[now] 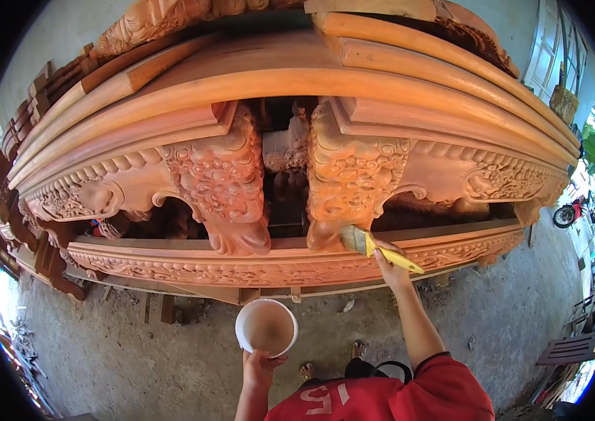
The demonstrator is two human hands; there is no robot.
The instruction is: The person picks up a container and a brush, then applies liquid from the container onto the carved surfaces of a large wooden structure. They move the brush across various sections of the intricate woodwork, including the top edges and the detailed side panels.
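My right hand (387, 261) is closed round the yellow handle of a paintbrush (399, 260). The brush's bristles touch the lower end of the right carved leg (353, 175), which looks wet and more orange than its neighbour. My left hand (261, 363) grips the rim of a white bucket (266, 328) from below, its fingers at the near edge. Inside the bucket is a brownish surface; how much liquid it holds I cannot tell. The left carved leg (220, 182) is reddish. A long carved rail (192, 270) runs below both legs.
Smooth wooden boards (241, 84) lie stacked above the legs. More carved wood stands at the left (13, 189). Grey concrete floor (171, 351) spreads below, with my feet on it. A red motorbike (568, 212) and a dark slatted wooden piece (572, 349) are at the right.
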